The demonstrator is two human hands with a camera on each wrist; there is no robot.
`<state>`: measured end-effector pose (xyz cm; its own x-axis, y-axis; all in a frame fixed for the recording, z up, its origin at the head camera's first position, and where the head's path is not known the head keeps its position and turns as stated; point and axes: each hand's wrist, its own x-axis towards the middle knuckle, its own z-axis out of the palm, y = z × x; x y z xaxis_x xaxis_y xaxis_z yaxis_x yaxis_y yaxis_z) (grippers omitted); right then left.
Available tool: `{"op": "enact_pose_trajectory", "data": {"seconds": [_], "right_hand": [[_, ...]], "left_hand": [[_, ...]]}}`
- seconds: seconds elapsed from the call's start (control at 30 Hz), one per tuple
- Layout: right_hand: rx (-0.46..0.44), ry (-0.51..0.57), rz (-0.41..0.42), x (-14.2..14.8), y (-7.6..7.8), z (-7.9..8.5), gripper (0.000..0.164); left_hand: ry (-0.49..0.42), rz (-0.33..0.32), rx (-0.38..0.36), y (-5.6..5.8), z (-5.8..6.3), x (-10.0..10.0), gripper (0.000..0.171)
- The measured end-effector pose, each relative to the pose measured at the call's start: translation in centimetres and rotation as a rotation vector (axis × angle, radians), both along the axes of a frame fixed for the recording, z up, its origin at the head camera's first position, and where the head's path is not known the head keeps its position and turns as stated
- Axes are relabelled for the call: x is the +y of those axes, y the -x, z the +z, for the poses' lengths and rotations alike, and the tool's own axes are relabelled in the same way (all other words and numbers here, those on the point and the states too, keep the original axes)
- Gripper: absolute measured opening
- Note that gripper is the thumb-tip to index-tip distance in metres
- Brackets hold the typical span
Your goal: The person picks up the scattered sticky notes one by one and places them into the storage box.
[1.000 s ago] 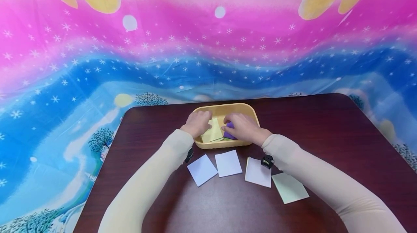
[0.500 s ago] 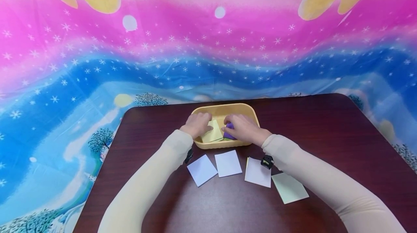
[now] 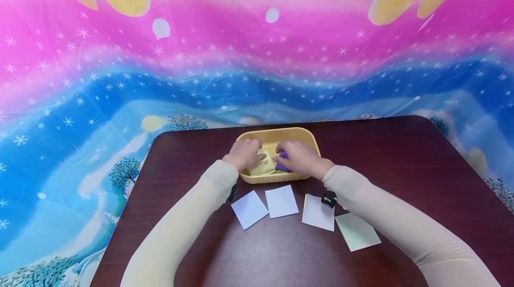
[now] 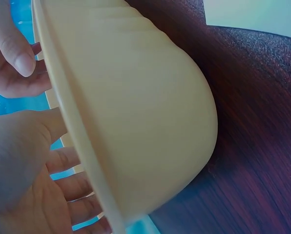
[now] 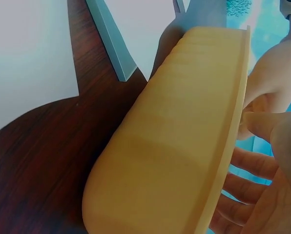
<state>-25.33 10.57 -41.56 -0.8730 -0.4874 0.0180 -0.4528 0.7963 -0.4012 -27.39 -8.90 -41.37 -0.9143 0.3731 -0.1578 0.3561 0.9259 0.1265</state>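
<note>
A cream-yellow plastic basket (image 3: 309,133) stands near the table's far edge, with both hands reaching into it. My left hand (image 3: 242,153) holds a pale yellow sticky note pad (image 3: 263,165) at its upper part, thumb lying on it. On the basket's other side, my right hand (image 3: 299,155) grips a purple sticky note pad (image 3: 283,164) between thumb and fingers. In the left wrist view, the basket wall (image 4: 135,97) hides the left fingertips and pads. Likewise, the basket's side (image 5: 170,141) covers what the right fingers touch in the right wrist view.
In front of the basket lie a bluish-white pad (image 3: 249,210), a white pad (image 3: 281,201), another white pad (image 3: 317,215) and a pale green pad (image 3: 357,231) on the dark wooden table (image 3: 257,255). A patterned cloth (image 3: 257,55) hangs behind.
The pale yellow pad under my left hand has shifted slightly and more of its layered lower edge shows; the left thumb has moved a little right. My right hand has stayed put.
</note>
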Motion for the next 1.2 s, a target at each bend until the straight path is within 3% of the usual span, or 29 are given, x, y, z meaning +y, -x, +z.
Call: {"op": "enact_pose_trajectory", "data": {"seconds": [0.4,1.0,1.2], "right_hand": [[0.026,-0.005,0.0,0.3,0.1,0.0,0.035],[0.017,0.038,0.006,0.3,-0.7,1.3,0.038],[0.051,0.039,0.015,0.5,-0.8,1.4,0.036]], "left_hand": [[-0.004,-0.02,0.042,-0.3,0.7,0.4,0.042],[-0.019,-0.04,0.054,-1.0,1.5,0.7,0.041],[-0.029,-0.056,0.059,-1.4,1.8,1.0,0.042]]}}
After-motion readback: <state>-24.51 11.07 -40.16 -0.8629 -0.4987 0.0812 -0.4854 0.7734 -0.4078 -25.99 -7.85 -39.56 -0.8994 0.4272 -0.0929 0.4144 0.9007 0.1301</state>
